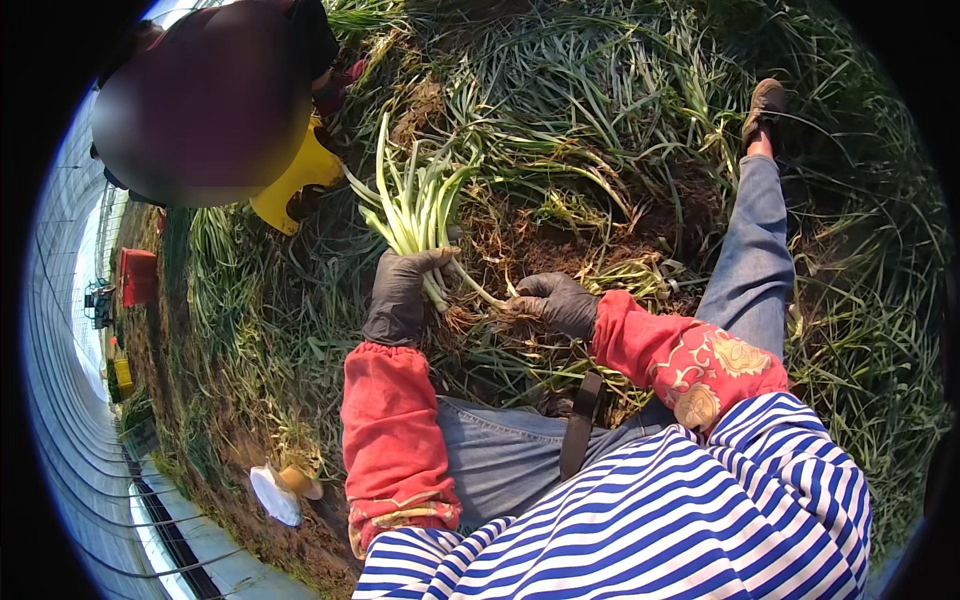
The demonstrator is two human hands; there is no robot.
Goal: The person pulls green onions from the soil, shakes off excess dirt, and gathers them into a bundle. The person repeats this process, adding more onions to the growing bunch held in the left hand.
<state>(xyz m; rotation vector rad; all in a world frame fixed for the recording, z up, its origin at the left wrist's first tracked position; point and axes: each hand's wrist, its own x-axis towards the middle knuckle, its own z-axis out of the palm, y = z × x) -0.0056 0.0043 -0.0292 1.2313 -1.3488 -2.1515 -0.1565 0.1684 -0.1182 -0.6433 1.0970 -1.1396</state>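
Observation:
My left hand [397, 296], in a dark work glove, grips a bunch of green onion-like plants [416, 210] around their pale lower stems. The leaves fan upward from the fist, and brown roots [456, 319] hang below it. One thin stalk [478, 286] slants out of the bunch towards my right hand [559, 306]. That hand, gloved as well, pinches the stalk's root end between thumb and fingers. Under both hands lie loosened soil [551, 251] and flattened long leaves. A clump of pale, withered leaves [637, 276] sits just beyond the right hand.
At the upper left a person [202, 105] is close by, next to a yellow plastic stool [319, 169]. Further left are a red container [139, 277], a yellow container [123, 377] and a machine [97, 304]. A white object [276, 495] lies near the plastic-film wall [82, 480].

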